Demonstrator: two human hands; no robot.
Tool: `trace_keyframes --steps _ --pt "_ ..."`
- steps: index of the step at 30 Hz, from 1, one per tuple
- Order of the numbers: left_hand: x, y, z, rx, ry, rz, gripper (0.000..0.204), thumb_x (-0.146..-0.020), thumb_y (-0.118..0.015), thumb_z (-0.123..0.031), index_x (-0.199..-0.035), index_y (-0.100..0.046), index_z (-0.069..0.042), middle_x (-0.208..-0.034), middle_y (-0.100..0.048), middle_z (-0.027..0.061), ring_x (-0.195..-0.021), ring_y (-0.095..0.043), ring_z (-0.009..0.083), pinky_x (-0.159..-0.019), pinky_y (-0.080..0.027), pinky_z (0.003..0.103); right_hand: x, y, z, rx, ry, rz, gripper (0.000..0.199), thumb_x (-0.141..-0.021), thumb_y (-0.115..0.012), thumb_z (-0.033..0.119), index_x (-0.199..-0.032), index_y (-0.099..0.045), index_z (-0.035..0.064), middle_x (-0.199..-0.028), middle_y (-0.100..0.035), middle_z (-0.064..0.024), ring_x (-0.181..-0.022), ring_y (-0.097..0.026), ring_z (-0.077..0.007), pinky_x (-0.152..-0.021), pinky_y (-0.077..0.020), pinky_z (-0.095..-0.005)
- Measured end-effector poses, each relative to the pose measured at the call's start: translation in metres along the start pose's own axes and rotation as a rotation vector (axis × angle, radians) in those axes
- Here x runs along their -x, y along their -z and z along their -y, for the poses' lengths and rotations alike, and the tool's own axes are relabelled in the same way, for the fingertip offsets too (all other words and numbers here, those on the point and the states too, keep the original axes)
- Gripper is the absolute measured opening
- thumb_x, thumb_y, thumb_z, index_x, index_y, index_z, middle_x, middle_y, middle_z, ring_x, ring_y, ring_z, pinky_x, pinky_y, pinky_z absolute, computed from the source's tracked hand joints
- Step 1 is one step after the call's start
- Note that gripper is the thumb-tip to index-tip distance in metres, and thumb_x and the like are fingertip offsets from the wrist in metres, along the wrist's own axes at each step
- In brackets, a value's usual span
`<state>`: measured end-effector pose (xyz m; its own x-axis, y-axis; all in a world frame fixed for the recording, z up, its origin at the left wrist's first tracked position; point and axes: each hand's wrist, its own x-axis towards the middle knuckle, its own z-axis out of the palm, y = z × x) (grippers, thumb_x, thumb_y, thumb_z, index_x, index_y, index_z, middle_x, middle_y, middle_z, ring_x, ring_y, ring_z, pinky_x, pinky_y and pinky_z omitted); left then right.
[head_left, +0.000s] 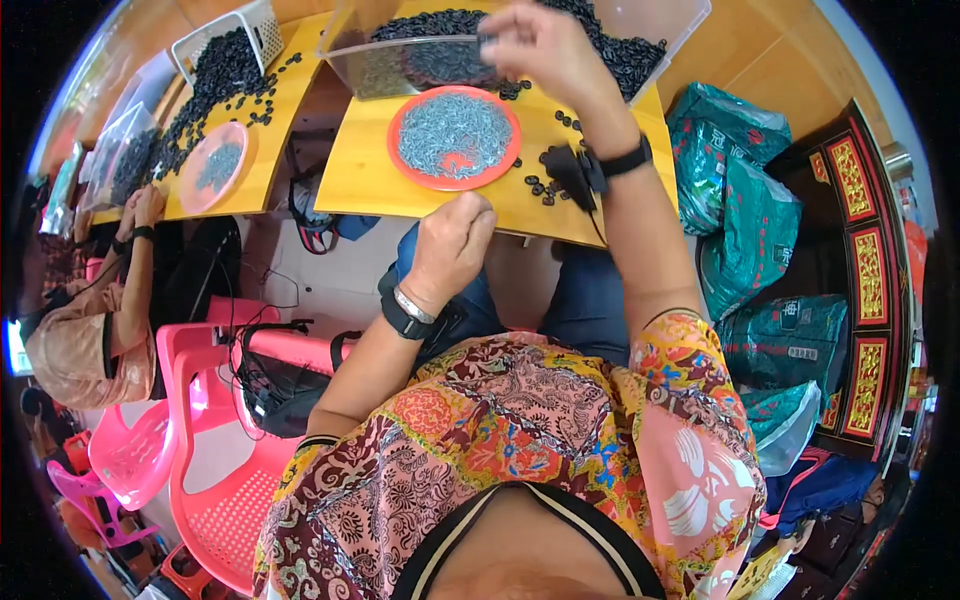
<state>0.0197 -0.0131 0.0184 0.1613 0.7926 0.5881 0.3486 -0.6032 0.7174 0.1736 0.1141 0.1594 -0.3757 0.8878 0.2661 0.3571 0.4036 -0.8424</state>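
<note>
My left hand (452, 248) is closed in a fist just in front of a red plate (396, 160); whatever its fingers hold is hidden. Small grey metal pieces, like screws or pins, (445, 125) are heaped on the plate. Over a clear plastic bin (345, 70) my right hand (545, 48) is slightly blurred, its fingers curled round a small black piece (487, 42). Many similar black oval pieces (430, 28) fill the bin. Several loose black pieces (543, 188) lie on the yellow table (350, 150), right of the plate.
A co-worker (85, 345) sits left at another yellow table (285, 95), near a pink plate (235, 175) and a tipped white basket (265, 35) spilling black pieces. Green bags (750, 240) stand right by a dark carved cabinet (840, 270). Pink chairs (230, 480) are left; a cabled black device (570, 175) hangs at my right wrist.
</note>
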Motion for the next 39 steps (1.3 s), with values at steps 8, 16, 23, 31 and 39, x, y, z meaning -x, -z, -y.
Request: trace_keyframes --steps 8,16,23,31,39 --pt "-0.009 -0.004 -0.002 -0.039 -0.031 0.031 0.009 -0.083 -0.057 -0.006 -0.079 -0.052 -0.001 -0.067 -0.054 0.0180 -0.064 -0.056 0.0359 -0.057 -0.045 0.039 -0.066 0.031 -0.047 0.569 0.421 -0.359 0.039 -0.077 -0.059 0.014 -0.112 -0.057 -0.0044 -0.098 -0.064 -0.0226 -0.091 -0.063 -0.0321 -0.078 -0.0498 -0.0367" --pt "-0.005 -0.005 -0.001 -0.019 0.013 0.072 0.009 -0.083 -0.057 -0.006 -0.080 -0.053 0.001 -0.068 -0.054 0.0190 -0.063 -0.056 0.0358 -0.057 -0.044 0.036 0.038 0.041 -0.151 0.508 -0.191 0.107 0.019 -0.073 -0.069 0.012 -0.090 -0.069 0.0033 -0.075 -0.067 -0.0058 -0.066 -0.060 -0.0110 -0.062 -0.0479 -0.0267" --pt "-0.002 -0.006 0.004 -0.048 0.053 0.112 0.010 -0.082 -0.057 -0.008 -0.077 -0.051 -0.002 -0.070 -0.056 0.0176 -0.069 -0.057 0.0368 -0.059 -0.046 0.042 0.061 0.027 -0.154 0.699 -0.382 0.082 0.015 -0.068 -0.068 0.017 -0.081 -0.069 0.0095 -0.075 -0.067 -0.0101 -0.069 -0.064 -0.0245 -0.064 -0.0493 -0.0356" --pt "-0.002 -0.010 0.007 -0.043 0.070 0.118 0.010 -0.083 -0.056 -0.010 -0.078 -0.053 -0.002 -0.071 -0.057 0.0183 -0.069 -0.058 0.0375 -0.059 -0.046 0.043 0.077 0.030 -0.171 0.726 -0.418 0.112 0.011 -0.070 -0.069 0.017 -0.077 -0.069 0.0089 -0.071 -0.066 -0.0082 -0.065 -0.063 -0.0214 -0.063 -0.0486 -0.0326" --pt "-0.001 -0.009 0.009 -0.057 0.074 0.146 0.010 -0.083 -0.056 -0.011 -0.079 -0.053 -0.002 -0.073 -0.058 0.0182 -0.071 -0.058 0.0376 -0.060 -0.046 0.043 0.078 0.023 -0.174 0.742 -0.330 0.015 0.008 -0.072 -0.066 0.015 -0.076 -0.066 0.0083 -0.068 -0.064 -0.0079 -0.064 -0.062 -0.0223 -0.062 -0.0478 -0.0332"
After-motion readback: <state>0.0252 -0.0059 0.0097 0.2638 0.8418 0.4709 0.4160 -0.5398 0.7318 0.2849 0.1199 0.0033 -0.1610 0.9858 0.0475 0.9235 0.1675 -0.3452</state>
